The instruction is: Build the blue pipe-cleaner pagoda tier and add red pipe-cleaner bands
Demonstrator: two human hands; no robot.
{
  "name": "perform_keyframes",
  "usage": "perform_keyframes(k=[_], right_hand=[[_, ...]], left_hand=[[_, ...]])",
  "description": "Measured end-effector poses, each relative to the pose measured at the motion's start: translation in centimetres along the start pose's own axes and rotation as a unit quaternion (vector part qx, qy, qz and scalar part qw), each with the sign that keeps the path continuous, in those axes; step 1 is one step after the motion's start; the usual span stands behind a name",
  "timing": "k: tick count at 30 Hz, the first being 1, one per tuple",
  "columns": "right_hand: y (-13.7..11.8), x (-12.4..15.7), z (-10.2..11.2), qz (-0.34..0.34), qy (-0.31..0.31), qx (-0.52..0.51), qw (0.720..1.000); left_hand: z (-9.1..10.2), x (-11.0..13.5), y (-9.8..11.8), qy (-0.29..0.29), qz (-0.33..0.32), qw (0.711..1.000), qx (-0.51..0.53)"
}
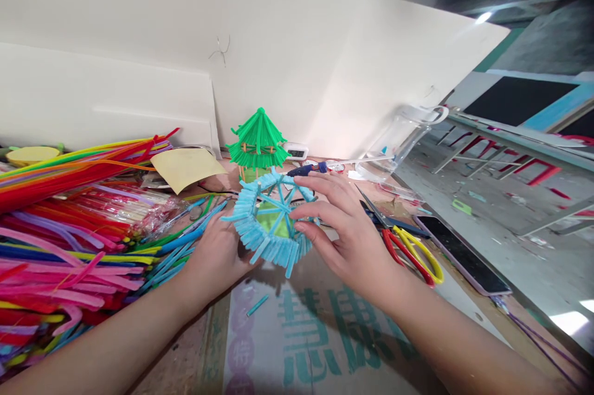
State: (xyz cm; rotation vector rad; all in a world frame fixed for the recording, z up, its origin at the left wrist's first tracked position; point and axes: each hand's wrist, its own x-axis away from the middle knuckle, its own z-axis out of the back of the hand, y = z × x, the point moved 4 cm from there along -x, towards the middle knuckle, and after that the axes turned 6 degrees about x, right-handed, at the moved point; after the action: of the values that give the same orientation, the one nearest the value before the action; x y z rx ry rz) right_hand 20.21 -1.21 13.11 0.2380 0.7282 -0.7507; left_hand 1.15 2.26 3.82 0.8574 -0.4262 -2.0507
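Observation:
A light-blue pipe-cleaner roof [271, 221], shaped like a spoked wheel with a fringe of short pieces, is held tilted above the table. My left hand [218, 252] grips its left rim from behind, fingers hidden by the fringe. My right hand [346, 231] touches its right side with fingers spread, thumb and forefinger at the spokes. Behind it stands a finished green pipe-cleaner pavilion [257, 141] on small posts.
A big pile of coloured pipe cleaners [69, 228] fills the left. Scissors with red and yellow handles [408, 246], a phone [464, 252], a blue glue gun [309, 169] and a clear jug [399, 135] lie to the right. Printed cardboard [320, 333] covers the near table.

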Motion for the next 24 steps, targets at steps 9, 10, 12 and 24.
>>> perform_keyframes(k=[9, 10, 12, 24], right_hand=[[-0.07, -0.27, 0.56, -0.023, -0.066, -0.040, 0.997], [-0.01, -0.23, 0.48, -0.020, -0.063, -0.038, 0.997], [0.15, -0.12, 0.33, -0.009, -0.051, -0.030, 0.998], [-0.27, 0.00, 0.12, 0.009, -0.015, -0.016, 1.000]], left_hand=[[-0.13, 0.02, 0.01, -0.021, -0.017, 0.999, -0.020], [-0.16, 0.02, -0.04, -0.020, -0.017, 0.999, -0.020], [-0.19, -0.01, -0.07, -0.020, -0.016, 1.000, -0.019], [-0.16, -0.02, 0.15, -0.029, -0.016, 0.999, -0.008]])
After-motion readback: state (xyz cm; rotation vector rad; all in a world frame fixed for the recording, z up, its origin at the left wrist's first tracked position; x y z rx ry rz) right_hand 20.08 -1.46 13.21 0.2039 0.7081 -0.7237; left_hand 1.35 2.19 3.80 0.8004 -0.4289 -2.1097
